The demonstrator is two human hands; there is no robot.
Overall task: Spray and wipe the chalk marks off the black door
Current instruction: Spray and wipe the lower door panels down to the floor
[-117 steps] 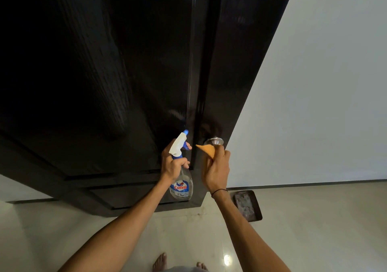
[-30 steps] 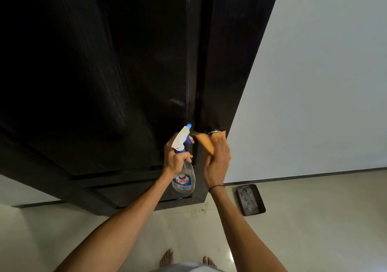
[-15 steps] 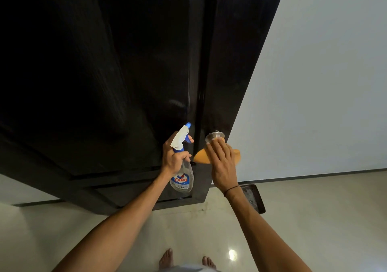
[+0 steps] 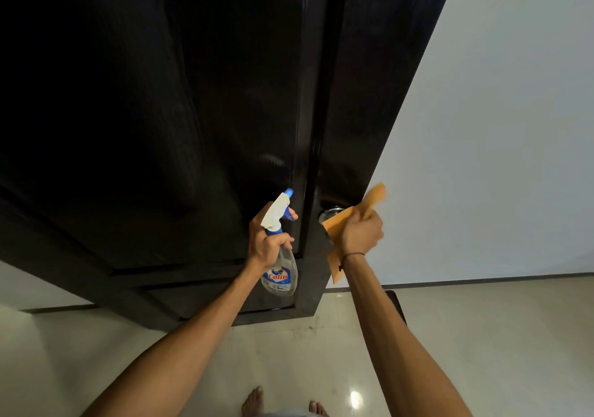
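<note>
Black door (image 4: 193,111) behind half-full (clear liquid) spray bottle (image 4: 280,275), left-held

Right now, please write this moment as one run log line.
left hand: holds spray bottle | right hand: grips orange cloth by knob | black door: no chalk visible

The black door (image 4: 199,121) stands glossy and dark, no chalk marks discernible. A clear spray bottle (image 4: 280,249) with white-and-blue trigger hangs upright before its lower panel. An orange cloth (image 4: 348,227) hangs crumpled beside the door's right edge.
</note>
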